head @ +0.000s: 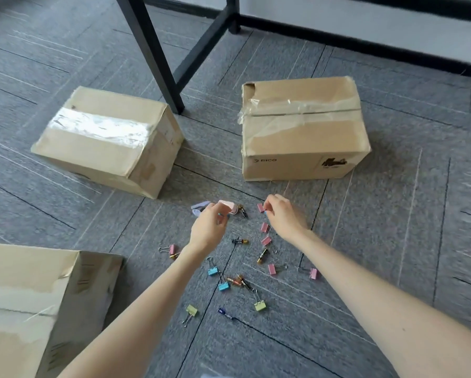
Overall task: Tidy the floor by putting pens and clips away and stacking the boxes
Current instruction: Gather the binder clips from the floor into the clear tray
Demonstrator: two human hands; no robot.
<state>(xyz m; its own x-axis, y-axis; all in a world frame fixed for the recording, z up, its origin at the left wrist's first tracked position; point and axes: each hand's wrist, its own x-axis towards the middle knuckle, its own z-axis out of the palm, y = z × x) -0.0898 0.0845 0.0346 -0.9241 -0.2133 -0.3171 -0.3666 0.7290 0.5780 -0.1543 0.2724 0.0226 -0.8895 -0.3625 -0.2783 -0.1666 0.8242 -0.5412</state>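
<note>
Three cardboard boxes stand apart on the grey carpet: one taped box (106, 140) at the left, one torn box (302, 132) at the right, one (38, 304) at the near left corner. Between them lie several binder clips, pink (265, 227), blue (213, 271) and yellow-green (260, 306), with small batteries (263, 255) and a blue pen cap (225, 313). My left hand (209, 227) holds a pale pink case (227, 207) just above the floor. My right hand (283, 214) pinches a pink clip (261, 207) beside that case.
Black metal table legs (158, 58) stand on the carpet behind the boxes, with a black skirting strip along the wall at the far right. A lilac object (198, 208) lies left of the pink case.
</note>
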